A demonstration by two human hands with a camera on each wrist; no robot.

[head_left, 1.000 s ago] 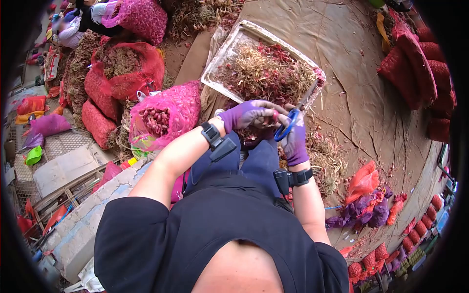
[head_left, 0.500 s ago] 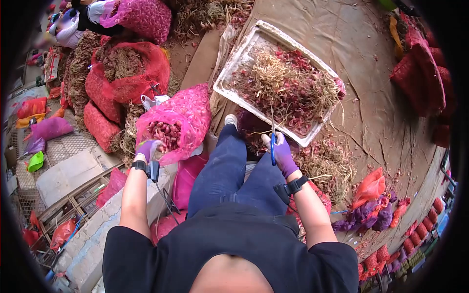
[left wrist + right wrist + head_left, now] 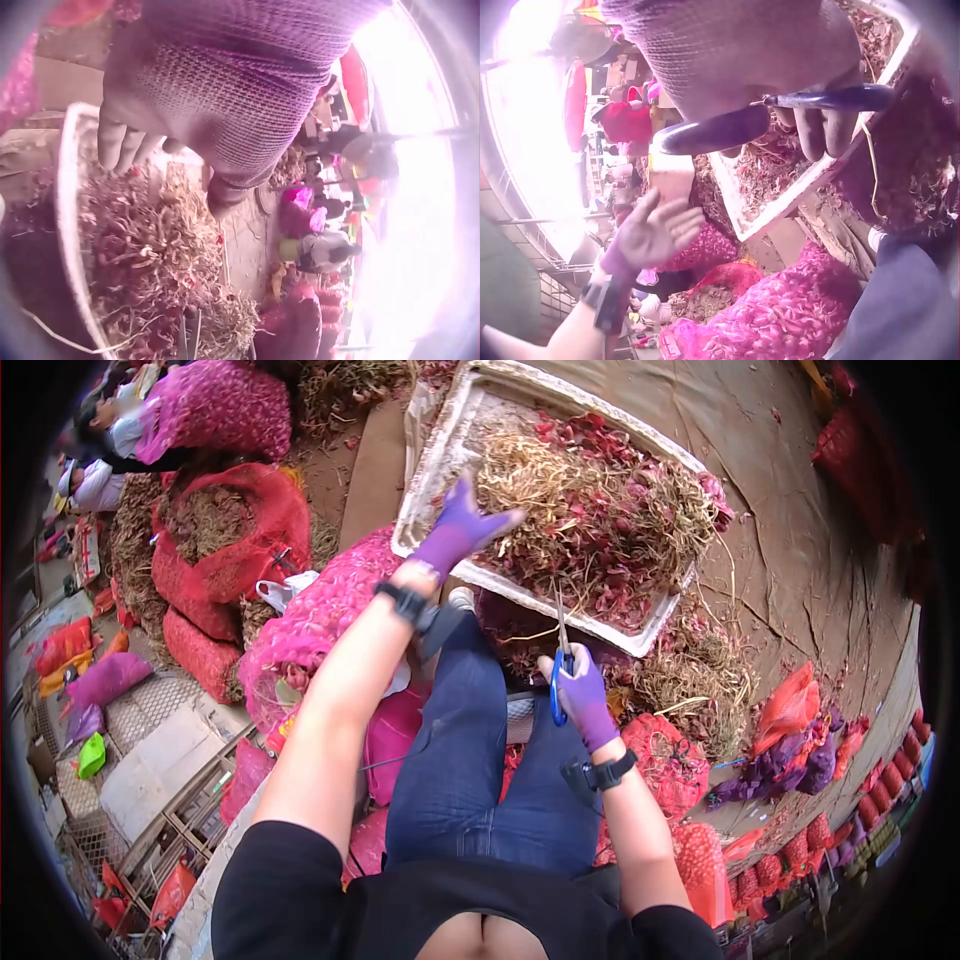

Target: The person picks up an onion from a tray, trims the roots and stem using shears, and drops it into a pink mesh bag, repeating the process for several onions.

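My gloved left hand [image 3: 463, 530] is spread, thumb apart from the fingers, over the left side of a white foam tray [image 3: 497, 415]. Nothing shows in its palm in the right wrist view, where the left hand [image 3: 652, 236] appears with fingers extended. Dried stalks [image 3: 525, 475] and red skins with bulbs fill the tray. In my gloved right hand [image 3: 585, 695] I grip scissors by their blue handles [image 3: 716, 133]. The scissors' blades [image 3: 562, 618] point away from me and overlap the tray's near rim. A pink mesh bag [image 3: 325, 625] of shallots leans beside my left leg.
Trimmed stalks [image 3: 700, 695] lie heaped right of the tray. A red mesh sack [image 3: 225, 565] of dried plants stands to the left. Purple and orange bags [image 3: 790, 745] lie on the tarp to the right. Another person [image 3: 115, 435] is at the far left.
My left hand first met the right hand at a small red bulb, then moved left to the pink bag's mouth. Now it is over the tray. The right hand keeps the scissors near my knee.
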